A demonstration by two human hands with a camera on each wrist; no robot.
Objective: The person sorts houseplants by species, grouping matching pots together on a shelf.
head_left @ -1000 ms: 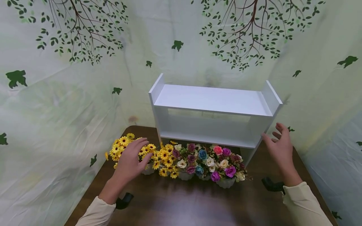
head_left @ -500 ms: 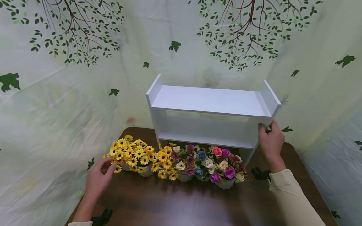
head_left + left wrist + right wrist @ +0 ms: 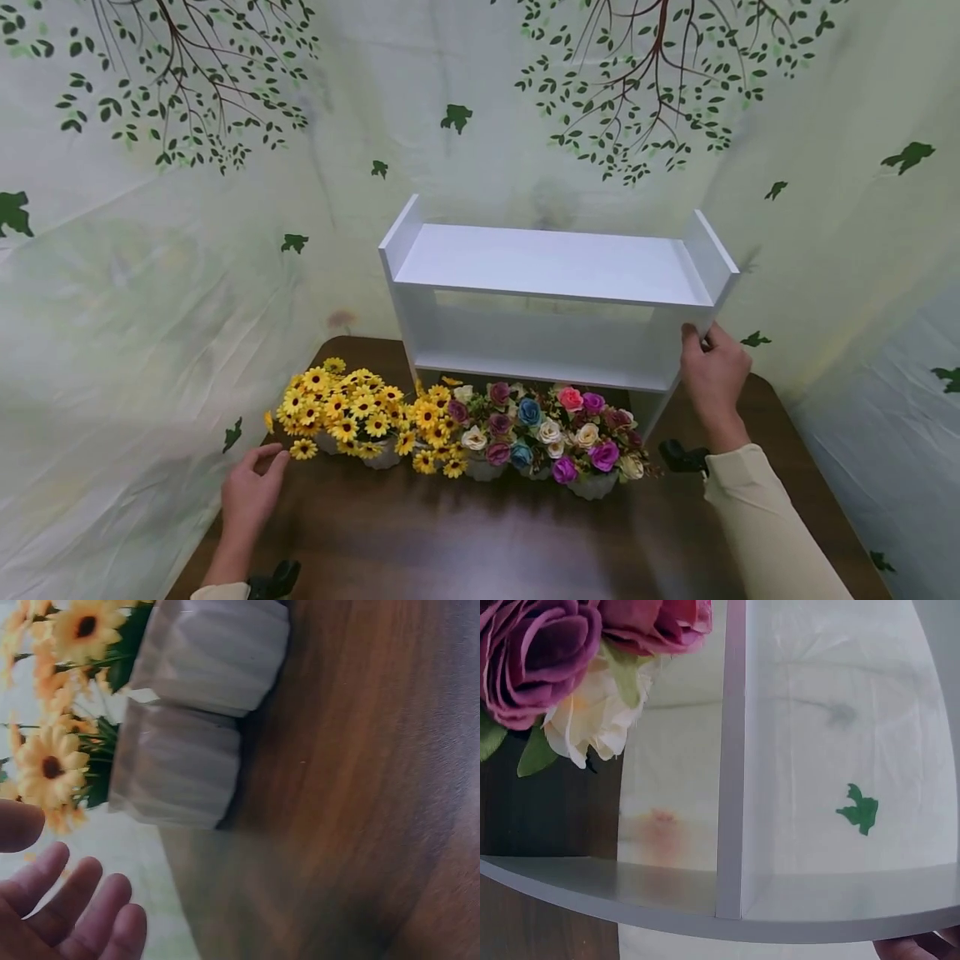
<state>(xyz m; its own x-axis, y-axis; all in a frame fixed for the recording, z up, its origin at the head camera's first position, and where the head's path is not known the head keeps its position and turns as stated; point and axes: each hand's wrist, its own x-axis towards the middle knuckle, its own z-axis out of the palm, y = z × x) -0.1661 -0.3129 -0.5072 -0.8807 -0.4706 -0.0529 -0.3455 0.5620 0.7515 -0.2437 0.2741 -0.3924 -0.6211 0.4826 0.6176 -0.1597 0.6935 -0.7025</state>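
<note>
A white two-tier shelf [image 3: 555, 262] stands at the back of the table. My right hand [image 3: 716, 375] pinches the front edge of its right side panel, thumb inside and fingers around the outside. In the right wrist view, fingertips [image 3: 904, 949] show at the edge of that panel. Low in front of the shelf is a row of potted artificial flowers: yellow daisies [image 3: 345, 408] at left, mixed roses [image 3: 551, 432] at right. My left hand [image 3: 251, 492] is at the left, just beside the daisies, fingers loosely bent and holding nothing. Two ribbed pale pots [image 3: 176, 765] show in the left wrist view.
The dark brown wooden table [image 3: 465, 550] runs beneath everything, its left edge close to my left hand. Behind and at both sides hangs a pale cloth backdrop [image 3: 480, 75] printed with branches and green leaves. A dark strap [image 3: 682, 457] is on my right wrist.
My right hand has moved in and taken hold of the shelf's right side panel. The left hand has gone left and down, away from over the daisies. The head view has shifted slightly.
</note>
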